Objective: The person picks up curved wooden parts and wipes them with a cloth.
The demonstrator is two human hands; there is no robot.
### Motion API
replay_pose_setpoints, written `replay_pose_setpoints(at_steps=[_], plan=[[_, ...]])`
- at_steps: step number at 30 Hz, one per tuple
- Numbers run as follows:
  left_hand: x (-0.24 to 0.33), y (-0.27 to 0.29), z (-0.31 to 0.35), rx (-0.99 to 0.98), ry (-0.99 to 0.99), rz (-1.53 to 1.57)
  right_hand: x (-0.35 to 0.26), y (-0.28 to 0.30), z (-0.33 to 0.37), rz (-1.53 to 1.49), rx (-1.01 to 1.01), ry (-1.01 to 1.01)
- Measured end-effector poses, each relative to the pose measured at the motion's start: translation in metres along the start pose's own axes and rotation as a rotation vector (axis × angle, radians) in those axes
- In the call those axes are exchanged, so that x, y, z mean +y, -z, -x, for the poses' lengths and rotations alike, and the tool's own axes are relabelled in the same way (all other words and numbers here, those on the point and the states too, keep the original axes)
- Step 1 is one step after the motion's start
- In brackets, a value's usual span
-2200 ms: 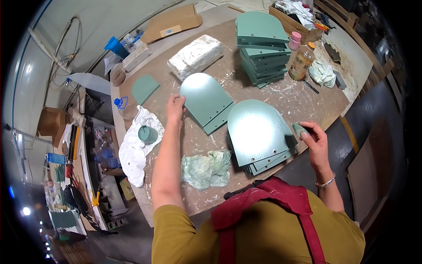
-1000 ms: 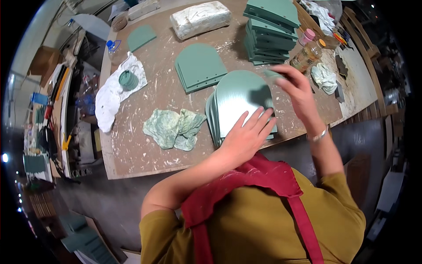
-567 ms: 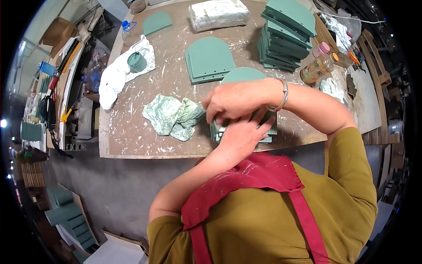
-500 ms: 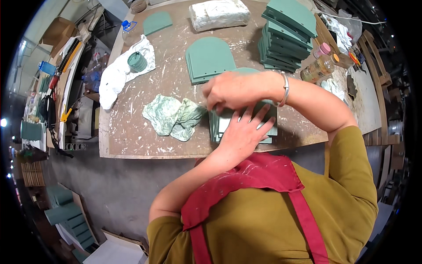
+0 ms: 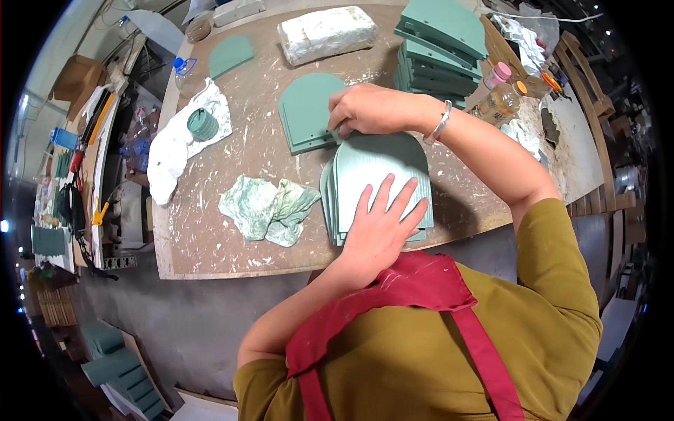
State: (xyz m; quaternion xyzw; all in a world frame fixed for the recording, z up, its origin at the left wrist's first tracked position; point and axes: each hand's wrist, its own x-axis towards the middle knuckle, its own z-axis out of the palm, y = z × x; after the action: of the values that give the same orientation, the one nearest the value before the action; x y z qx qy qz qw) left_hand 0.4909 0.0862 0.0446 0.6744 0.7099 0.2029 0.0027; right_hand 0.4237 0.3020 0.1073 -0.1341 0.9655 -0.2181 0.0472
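A stack of green arched boards (image 5: 385,156) lies close to the table's front edge, its pieces slightly out of line. My left hand (image 5: 379,224) rests flat on the pale top board, fingers spread. At the upper left of that board's curved edge is my right hand (image 5: 365,112), its fingers pinched together. Whatever they hold is mostly hidden. Just beyond, a smaller pile of green arched boards (image 5: 307,105) lies partly behind my right hand. To the left of the stack sits a crumpled green-stained cloth (image 5: 267,209).
A tall stack of green boards (image 5: 439,67) stands at the back right, by bottles (image 5: 502,102). Farther back lie a white wrapped block (image 5: 328,34) and a single green board (image 5: 231,55). A green ribbed roll (image 5: 202,124) sits on a white cloth (image 5: 168,158) at left.
My right hand has moved from over the near part of the stack to the top board's far curved edge, uncovering its surface. My left hand stays flat on the board.
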Motion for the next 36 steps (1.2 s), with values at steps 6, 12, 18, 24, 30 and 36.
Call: replay_pose_setpoints(at_steps=[6, 12, 18, 24, 30, 36], plan=[[-0.002, -0.005, 0.002, 0.008, 0.005, -0.004, -0.029, -0.008, 0.016, -0.011, 0.204, -0.069], [0.000, -0.003, 0.001, 0.013, -0.013, -0.043, -0.029, -0.024, 0.027, 0.045, 0.275, -0.241], [-0.023, 0.021, -0.025, -0.076, -0.068, 0.039, -0.027, -0.010, 0.035, -0.015, 0.404, -0.415], [-0.053, 0.002, -0.038, -0.035, -0.204, 0.037, -0.036, -0.036, 0.030, 0.017, 0.435, -0.498], [-0.051, 0.001, -0.038, 0.004, -0.203, 0.077, -0.027, -0.024, 0.046, 0.128, 0.531, -0.683], [-0.050, 0.005, -0.039, -0.035, -0.181, 0.081, -0.039, -0.043, 0.056, 0.036, 0.669, -0.819]])
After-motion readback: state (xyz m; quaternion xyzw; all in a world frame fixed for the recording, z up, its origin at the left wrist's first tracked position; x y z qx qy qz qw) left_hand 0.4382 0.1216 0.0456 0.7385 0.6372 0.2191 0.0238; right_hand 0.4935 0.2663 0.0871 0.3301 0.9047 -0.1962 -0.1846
